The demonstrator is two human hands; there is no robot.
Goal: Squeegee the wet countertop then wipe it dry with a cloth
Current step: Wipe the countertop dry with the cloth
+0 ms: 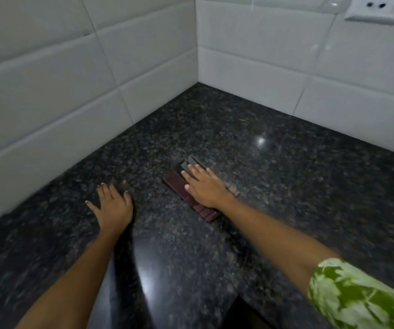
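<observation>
A dark speckled granite countertop (274,162) fills the view and runs into a tiled corner. A dark red squeegee (179,186) lies flat on it near the middle, its blade slanting from upper left to lower right. My right hand (204,186) lies over the squeegee with the fingers stretched forward along it, pressing or holding it. My left hand (112,205) rests palm down on the bare stone to the left, fingers spread, holding nothing. No cloth is in view.
White tiled walls (72,103) meet in a corner at the back. A white wall socket (378,9) sits at the top right. The counter's front edge (238,298) shows at the bottom, with a dark gap below it.
</observation>
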